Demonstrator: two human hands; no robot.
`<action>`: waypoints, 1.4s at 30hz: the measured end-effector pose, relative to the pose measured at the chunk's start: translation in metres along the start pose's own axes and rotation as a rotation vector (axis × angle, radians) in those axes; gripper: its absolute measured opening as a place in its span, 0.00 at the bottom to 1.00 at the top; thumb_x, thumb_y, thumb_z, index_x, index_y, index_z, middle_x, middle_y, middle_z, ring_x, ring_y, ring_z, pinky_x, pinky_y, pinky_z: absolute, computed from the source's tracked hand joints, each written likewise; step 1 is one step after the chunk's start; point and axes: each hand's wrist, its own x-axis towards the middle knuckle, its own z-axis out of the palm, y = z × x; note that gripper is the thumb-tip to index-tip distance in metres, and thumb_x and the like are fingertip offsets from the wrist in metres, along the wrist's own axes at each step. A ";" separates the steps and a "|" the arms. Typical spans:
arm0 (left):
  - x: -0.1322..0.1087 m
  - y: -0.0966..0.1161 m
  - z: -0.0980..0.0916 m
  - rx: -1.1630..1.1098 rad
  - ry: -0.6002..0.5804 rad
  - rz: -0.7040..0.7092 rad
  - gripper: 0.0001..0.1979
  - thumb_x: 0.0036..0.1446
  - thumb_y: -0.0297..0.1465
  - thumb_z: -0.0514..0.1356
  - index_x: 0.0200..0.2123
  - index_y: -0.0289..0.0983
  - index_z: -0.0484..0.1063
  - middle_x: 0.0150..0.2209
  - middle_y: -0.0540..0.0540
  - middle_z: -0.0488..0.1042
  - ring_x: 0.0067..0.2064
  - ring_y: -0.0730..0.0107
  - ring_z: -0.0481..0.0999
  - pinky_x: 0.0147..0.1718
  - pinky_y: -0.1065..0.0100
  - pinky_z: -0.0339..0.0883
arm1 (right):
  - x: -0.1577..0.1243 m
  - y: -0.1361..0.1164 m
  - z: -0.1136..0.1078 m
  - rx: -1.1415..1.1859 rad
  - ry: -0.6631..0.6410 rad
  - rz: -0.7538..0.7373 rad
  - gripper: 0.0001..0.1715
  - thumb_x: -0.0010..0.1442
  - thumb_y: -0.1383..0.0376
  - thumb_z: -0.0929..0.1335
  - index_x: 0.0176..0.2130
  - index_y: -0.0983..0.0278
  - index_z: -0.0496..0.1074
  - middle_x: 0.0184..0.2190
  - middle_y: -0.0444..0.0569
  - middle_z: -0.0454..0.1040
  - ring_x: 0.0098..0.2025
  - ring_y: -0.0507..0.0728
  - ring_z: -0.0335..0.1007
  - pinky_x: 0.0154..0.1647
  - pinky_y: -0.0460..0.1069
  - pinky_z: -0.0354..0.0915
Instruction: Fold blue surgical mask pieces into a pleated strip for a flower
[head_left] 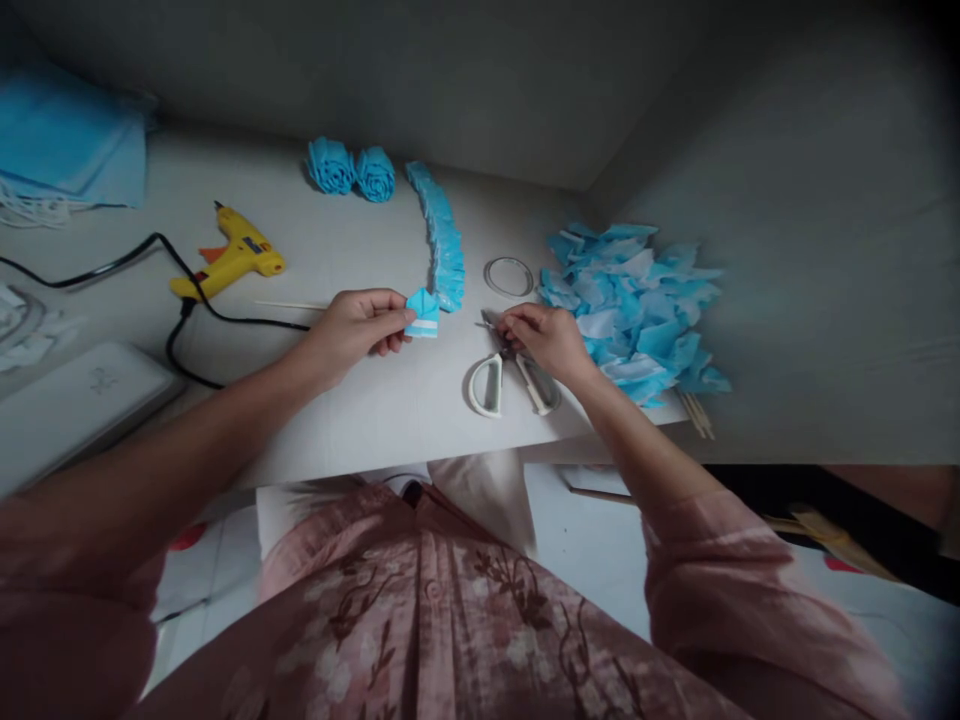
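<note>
My left hand (365, 325) pinches a small folded blue piece (422, 313) with a white stripe near its lower edge; it looks like thin fabric or paper. My right hand (546, 337) is closed, thumb and fingertips together, over the blades of a pair of scissors (489, 388). Those scissors lie on the table with their white handles spread apart. Whether the fingers grip the scissors or something tiny is hidden. Just behind the folded piece runs a long pleated blue strip (442, 235).
A pile of blue and white pieces (637, 310) is at the right, above thin sticks (697, 415). A ring (509, 277) sits behind the scissors. Two blue rosettes (331, 166) stand at the back. Leftward are a yellow glue gun (232, 255), its black cord, stacked blue sheets (71, 140) and a white case (86, 410).
</note>
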 end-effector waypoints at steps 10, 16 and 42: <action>0.000 0.002 0.000 0.007 0.004 -0.014 0.09 0.54 0.34 0.66 0.27 0.35 0.72 0.23 0.50 0.73 0.22 0.79 0.67 0.21 0.75 0.57 | -0.010 -0.032 0.017 -0.732 0.095 -0.178 0.14 0.67 0.67 0.64 0.43 0.64 0.79 0.43 0.56 0.82 0.44 0.61 0.77 0.35 0.50 0.59; -0.002 0.005 0.001 0.004 0.001 -0.018 0.09 0.54 0.33 0.65 0.26 0.35 0.72 0.23 0.50 0.73 0.22 0.80 0.67 0.21 0.75 0.57 | -0.007 -0.014 0.024 -0.481 0.189 -0.093 0.11 0.65 0.67 0.65 0.40 0.63 0.78 0.39 0.51 0.83 0.39 0.59 0.78 0.37 0.50 0.60; -0.005 0.009 0.005 0.003 -0.071 -0.065 0.09 0.53 0.34 0.65 0.27 0.34 0.75 0.21 0.50 0.72 0.22 0.79 0.67 0.22 0.75 0.58 | -0.019 -0.037 0.032 -0.210 0.479 -0.623 0.08 0.69 0.66 0.64 0.40 0.61 0.74 0.35 0.47 0.79 0.38 0.54 0.74 0.40 0.50 0.67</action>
